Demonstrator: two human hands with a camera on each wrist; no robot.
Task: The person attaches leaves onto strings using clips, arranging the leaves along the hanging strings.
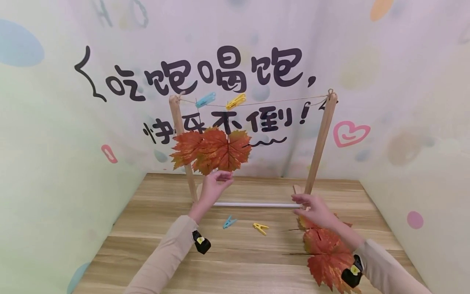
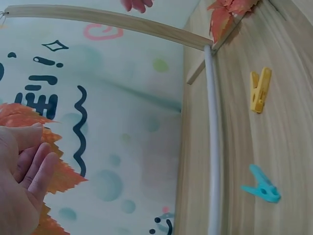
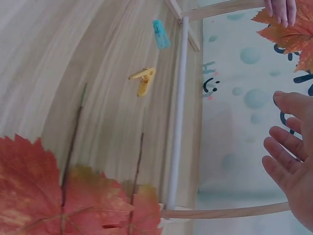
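Two red-orange maple leaves hang from a string [image 1: 279, 102], the left one [image 1: 183, 147] under a blue clothespin [image 1: 205, 100], the front one [image 1: 224, 151] under a yellow clothespin [image 1: 236, 101]. At the front leaf's lower tip, my left hand [image 1: 214, 185] pinches the edge between thumb and fingers. My right hand [image 1: 315, 210] is held in the air by the foot of the right post, fingers loosely bent around nothing. Below it lie more maple leaves [image 1: 328, 265], their thin stems pointing left, partly covered by the forearm in the head view.
Wooden posts [image 1: 319, 147] on both sides hold the string, joined below by a white rod [image 1: 257, 205]. On the wooden table [image 1: 235, 273] lie a blue clothespin [image 1: 229, 221] and a yellow clothespin [image 1: 260, 228]. A printed wall backdrop [image 1: 396, 102] stands behind.
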